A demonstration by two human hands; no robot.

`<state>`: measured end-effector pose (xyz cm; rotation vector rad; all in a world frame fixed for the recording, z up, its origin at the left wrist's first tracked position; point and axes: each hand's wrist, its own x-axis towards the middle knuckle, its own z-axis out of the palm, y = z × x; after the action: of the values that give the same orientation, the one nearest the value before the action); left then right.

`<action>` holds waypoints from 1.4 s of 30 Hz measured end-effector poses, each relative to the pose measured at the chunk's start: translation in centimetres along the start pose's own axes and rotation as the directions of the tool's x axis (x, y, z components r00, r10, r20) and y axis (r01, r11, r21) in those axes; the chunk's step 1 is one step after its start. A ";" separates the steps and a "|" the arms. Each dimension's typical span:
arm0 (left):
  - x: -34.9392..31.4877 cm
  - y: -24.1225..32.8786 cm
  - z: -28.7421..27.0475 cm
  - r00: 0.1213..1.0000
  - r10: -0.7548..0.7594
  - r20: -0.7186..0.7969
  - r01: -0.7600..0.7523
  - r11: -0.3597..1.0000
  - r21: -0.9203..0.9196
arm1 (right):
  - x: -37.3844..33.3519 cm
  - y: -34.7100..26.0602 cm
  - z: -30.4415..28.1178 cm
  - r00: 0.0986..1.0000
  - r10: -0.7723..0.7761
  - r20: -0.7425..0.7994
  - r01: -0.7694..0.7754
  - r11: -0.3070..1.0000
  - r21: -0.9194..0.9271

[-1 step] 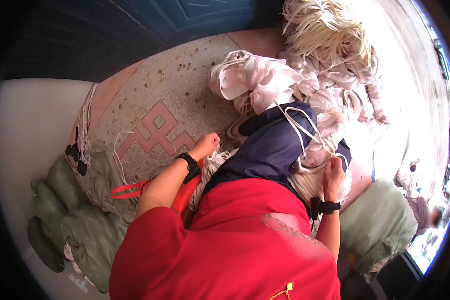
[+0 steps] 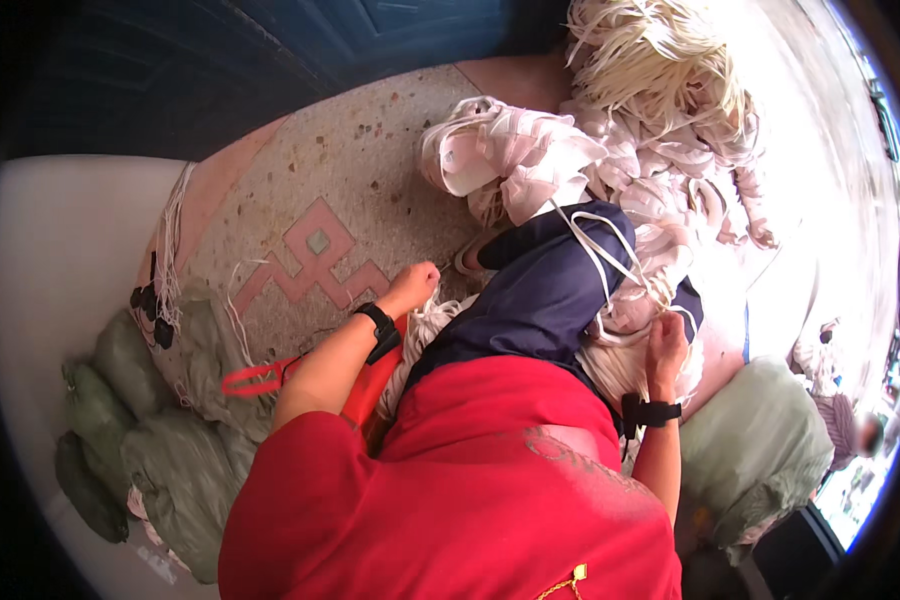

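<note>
My left hand is closed above a bundle of white laces beside my left thigh; whatever its fingers hold is too small to make out. On the other side, my right hand pinches a white lace by my right knee. That lace lies near a pale shoe upper with loose laces. A long lace loop drapes across my dark trousers. More white laces hang beneath my right hand. An open white shoe upper lies just past my knees.
A heap of pale uppers lies ahead to the right, topped by a cream bundle of laces. Green sacks stand at left, another sack at right. A red strap sits by my left arm. Blue doors are ahead.
</note>
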<state>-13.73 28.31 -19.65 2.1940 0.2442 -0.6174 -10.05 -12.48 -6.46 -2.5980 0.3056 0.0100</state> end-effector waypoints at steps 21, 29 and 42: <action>-3.0 -1.6 2.7 0.948 -0.012 -0.319 -0.035 0.989 -0.142 | 0.3 -0.9 -0.2 0.997 -0.068 0.033 0.069 0.997 -0.019; -2.6 -0.9 2.0 0.949 -0.072 -0.307 0.008 0.979 -0.205 | 0.1 -0.6 -0.1 0.997 -0.073 -0.004 0.073 0.997 0.022; -0.4 2.1 0.1 0.956 0.000 -0.292 -0.028 0.995 -0.094 | 0.2 0.7 -0.1 0.999 0.004 0.039 -0.007 0.997 0.076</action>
<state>-13.35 26.86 -18.08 2.1848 0.4039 -0.2645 -10.03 -13.12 -6.74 -2.5187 0.2932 0.0498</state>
